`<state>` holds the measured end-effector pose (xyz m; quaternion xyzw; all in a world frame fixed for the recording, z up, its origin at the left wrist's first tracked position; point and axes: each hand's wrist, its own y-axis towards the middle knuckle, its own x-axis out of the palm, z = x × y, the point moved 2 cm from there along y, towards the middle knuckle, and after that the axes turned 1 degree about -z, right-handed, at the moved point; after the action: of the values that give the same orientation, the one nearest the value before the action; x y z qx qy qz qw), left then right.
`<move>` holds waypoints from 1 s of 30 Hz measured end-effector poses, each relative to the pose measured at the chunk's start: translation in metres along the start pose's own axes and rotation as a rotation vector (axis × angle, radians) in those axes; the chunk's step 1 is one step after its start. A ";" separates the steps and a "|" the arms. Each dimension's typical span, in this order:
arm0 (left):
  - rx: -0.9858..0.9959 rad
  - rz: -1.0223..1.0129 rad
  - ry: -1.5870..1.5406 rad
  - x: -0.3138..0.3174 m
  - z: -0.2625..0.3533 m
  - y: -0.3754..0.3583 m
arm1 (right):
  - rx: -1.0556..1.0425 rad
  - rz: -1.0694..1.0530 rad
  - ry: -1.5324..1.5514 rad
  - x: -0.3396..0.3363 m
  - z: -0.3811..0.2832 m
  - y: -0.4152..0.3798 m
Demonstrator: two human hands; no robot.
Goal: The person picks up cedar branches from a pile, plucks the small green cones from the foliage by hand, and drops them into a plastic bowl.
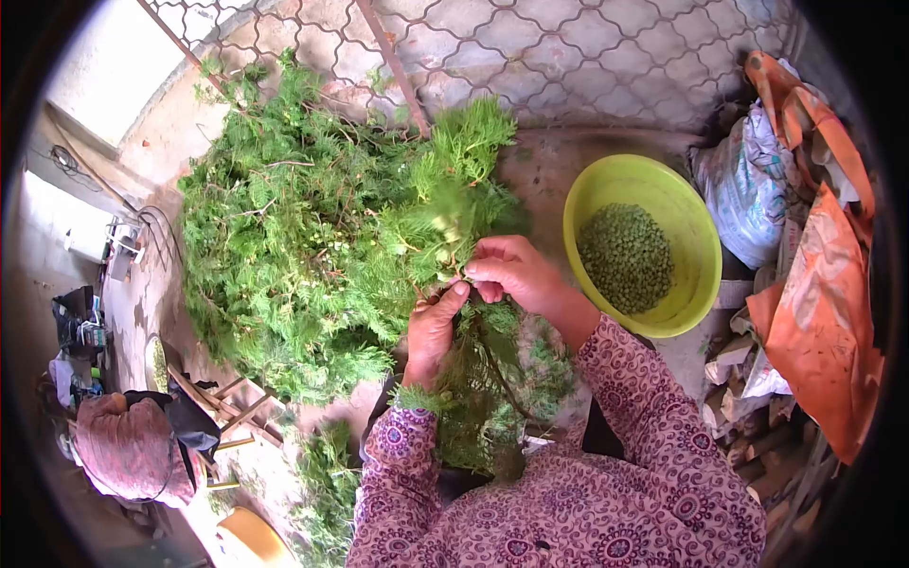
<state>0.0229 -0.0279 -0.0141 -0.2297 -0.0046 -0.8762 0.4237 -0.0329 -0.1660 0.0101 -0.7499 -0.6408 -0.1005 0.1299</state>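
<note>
A leafy evergreen branch (pixel 491 364) lies across my lap, its stem running up between my two hands. My left hand (pixel 433 333) is closed on it, thumb pointing up and pressed to the stem. Just to the right, my right hand (pixel 519 275) pinches at the same spot with thumb and forefinger, the other fingers curled. Whether a small cone sits between those fingertips is hidden. Beyond my hands rises a big heap of cut evergreen branches (pixel 284 222). To the right stands a yellow-green basin (pixel 698 284) holding many small round green cones (pixel 625 257).
A wire mesh fence (pixel 568 66) closes off the far side. Orange sacking (pixel 822 322), a white woven sack (pixel 748 189) and stacked firewood (pixel 757 440) line the right. At left are another person (pixel 133 445), a wooden chair frame (pixel 241 412) and a yellow container (pixel 254 535).
</note>
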 end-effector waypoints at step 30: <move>0.154 0.059 0.081 0.013 -0.022 0.003 | -0.393 0.242 -0.871 0.003 0.001 -0.009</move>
<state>0.0098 -0.0441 -0.0290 -0.1608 -0.0481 -0.8689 0.4657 -0.0413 -0.1619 0.0105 -0.8016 -0.5129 0.1190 -0.2833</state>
